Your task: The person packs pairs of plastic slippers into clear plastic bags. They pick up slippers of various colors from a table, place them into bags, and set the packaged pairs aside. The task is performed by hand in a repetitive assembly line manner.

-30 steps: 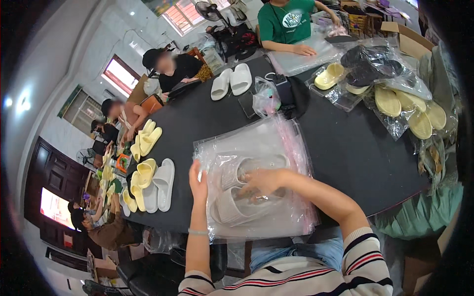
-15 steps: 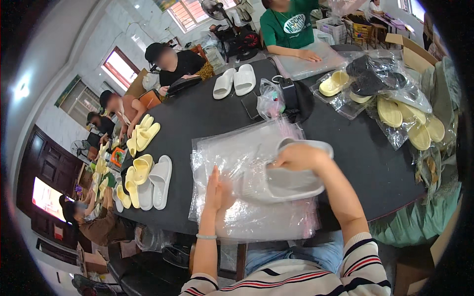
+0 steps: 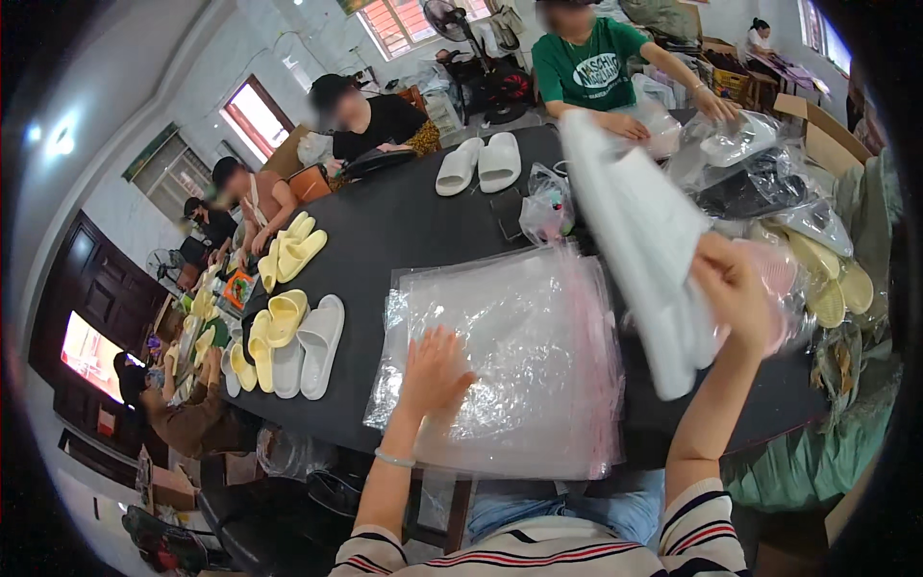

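Note:
My right hand (image 3: 735,288) grips a pair of pale grey slippers in a clear plastic bag (image 3: 639,240), held tilted above the table to the right of the bag stack. Motion blurs the package, and part of the grip is hidden behind it. My left hand (image 3: 437,375) lies flat with fingers stretched on the stack of clear plastic bags (image 3: 510,346). Left of the stack, a loose grey slipper (image 3: 319,346) and yellow slippers (image 3: 286,317) rest on the black table (image 3: 385,231).
Bagged slippers pile up at the right, with yellow slippers (image 3: 815,264) and pink slippers (image 3: 774,274) among them. Across the table, a person in green (image 3: 586,72) reaches toward that pile. White slippers (image 3: 498,162) stand at the far edge, near a small plastic bag (image 3: 546,207).
My right hand has lifted the bagged slippers off the stack, up and to the right. My left hand has flattened onto the bags. The person in green now reaches over the pile.

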